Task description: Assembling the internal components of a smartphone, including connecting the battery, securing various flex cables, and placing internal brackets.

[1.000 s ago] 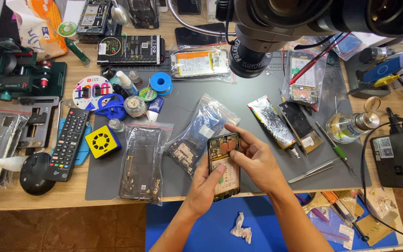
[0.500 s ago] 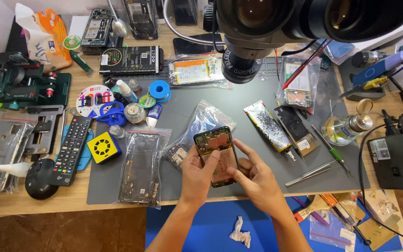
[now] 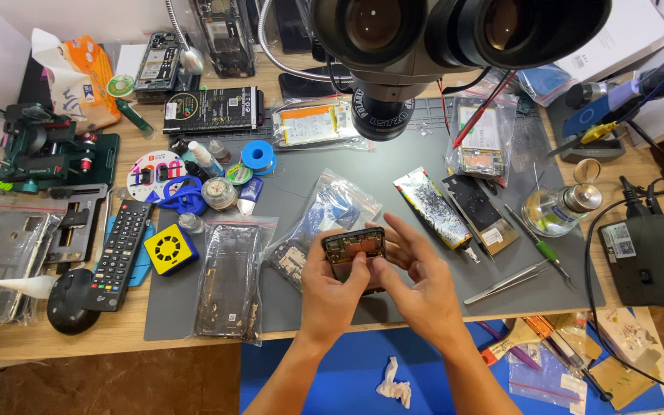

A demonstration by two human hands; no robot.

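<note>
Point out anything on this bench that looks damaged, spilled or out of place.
The phone held in the left hand and right hand has its back off, with its insides exposed. A crumpled white tissue lies on the blue surface below the bench edge. Nothing looks spilled.

I see both hands over the grey mat (image 3: 393,165): my left hand (image 3: 333,296) and right hand (image 3: 423,288) grip an opened phone (image 3: 353,247), tilted up. A clear bag (image 3: 324,223) lies just behind it, tweezers (image 3: 507,283) to the right.
</note>
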